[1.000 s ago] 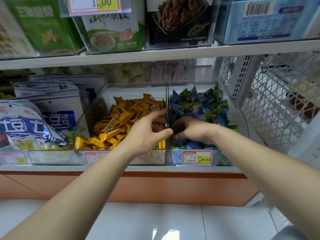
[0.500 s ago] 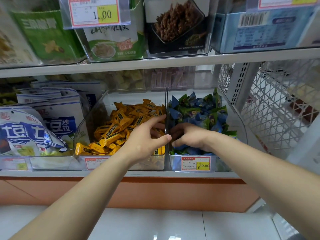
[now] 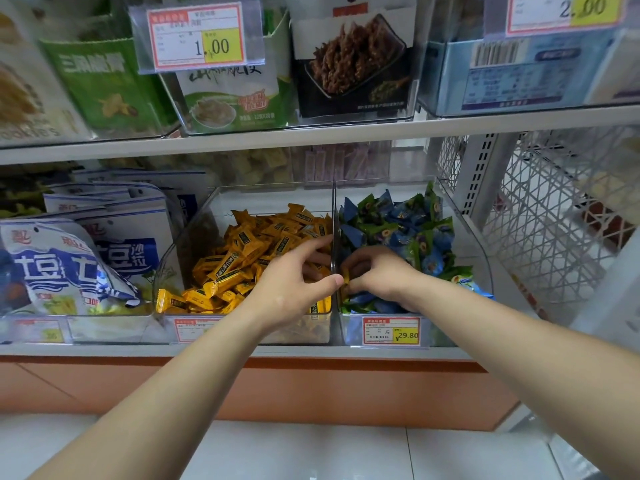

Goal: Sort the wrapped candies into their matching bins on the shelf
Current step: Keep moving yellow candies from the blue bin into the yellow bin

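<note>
- Retrieval: right hand point(image 3: 377, 271) pinches a small yellow-wrapped candy point(image 3: 345, 280) inside the clear blue-green-candy bin point(image 3: 465, 237).
- Left hand point(image 3: 294, 285), fingers spread, hovers over the clear yellow-candy bin point(image 3: 185, 247); next, carry it across.

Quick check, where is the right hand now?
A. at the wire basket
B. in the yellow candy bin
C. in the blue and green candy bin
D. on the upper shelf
C: the right hand sits among the blue and green candies, right of the divider, while the left hand is over the yellow candies.
</note>
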Action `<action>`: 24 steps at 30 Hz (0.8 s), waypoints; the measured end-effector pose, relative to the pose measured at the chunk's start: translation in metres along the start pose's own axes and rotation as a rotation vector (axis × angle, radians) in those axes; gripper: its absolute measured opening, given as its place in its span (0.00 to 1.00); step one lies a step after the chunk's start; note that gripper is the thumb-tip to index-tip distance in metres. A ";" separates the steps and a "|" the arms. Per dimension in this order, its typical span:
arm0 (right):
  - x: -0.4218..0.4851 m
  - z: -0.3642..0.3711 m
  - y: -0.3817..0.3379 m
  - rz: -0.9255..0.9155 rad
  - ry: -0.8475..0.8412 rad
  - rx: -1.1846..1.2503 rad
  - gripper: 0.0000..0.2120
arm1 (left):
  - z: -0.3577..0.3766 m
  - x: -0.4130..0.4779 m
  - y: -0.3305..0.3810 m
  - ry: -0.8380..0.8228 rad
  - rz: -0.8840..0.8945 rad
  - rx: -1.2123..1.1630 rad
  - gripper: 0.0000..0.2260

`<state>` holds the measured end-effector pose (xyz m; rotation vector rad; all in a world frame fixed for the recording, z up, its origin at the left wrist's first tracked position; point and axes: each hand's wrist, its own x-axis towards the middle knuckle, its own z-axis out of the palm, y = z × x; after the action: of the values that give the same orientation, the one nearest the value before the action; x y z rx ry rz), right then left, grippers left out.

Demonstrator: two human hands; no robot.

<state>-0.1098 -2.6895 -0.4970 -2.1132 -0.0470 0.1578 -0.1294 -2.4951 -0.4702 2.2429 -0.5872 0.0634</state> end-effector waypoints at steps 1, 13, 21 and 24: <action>-0.002 -0.002 -0.001 -0.033 0.018 0.035 0.15 | 0.000 0.000 0.000 0.000 -0.001 0.001 0.29; -0.055 -0.052 -0.034 -0.157 0.062 0.656 0.12 | 0.006 -0.004 0.052 0.282 0.276 -0.019 0.15; -0.055 -0.084 -0.016 -0.264 0.314 -0.199 0.11 | -0.031 0.030 0.019 0.525 -0.051 0.276 0.07; -0.053 -0.103 0.002 -0.228 0.365 -0.576 0.18 | -0.036 0.044 0.016 0.434 -0.256 0.514 0.11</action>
<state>-0.1491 -2.7829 -0.4410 -2.6540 -0.1276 -0.4262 -0.0920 -2.4957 -0.4245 2.6620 -0.0419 0.6136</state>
